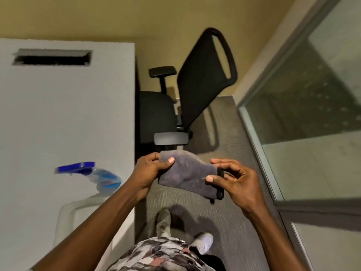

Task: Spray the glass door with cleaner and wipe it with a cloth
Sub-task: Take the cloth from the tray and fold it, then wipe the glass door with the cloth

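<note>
A folded grey cloth (pixel 187 173) with a black edge is held in front of me above the carpet. My left hand (pixel 150 169) grips its left end, thumb on top. My right hand (pixel 232 178) pinches its right end between thumb and curled fingers. A spray bottle (pixel 97 175) with a blue trigger head and blue liquid stands on the white desk (pixel 58 114) to my left, apart from both hands. The glass door (pixel 312 106) in its grey metal frame fills the right side, beyond my right hand.
A black office chair (pixel 187 94) stands between the desk and the glass, just beyond the cloth. The desk has a dark cable slot (pixel 52 59) near its far end. Grey carpet (pixel 224 212) and my shoes (pixel 203 241) lie below.
</note>
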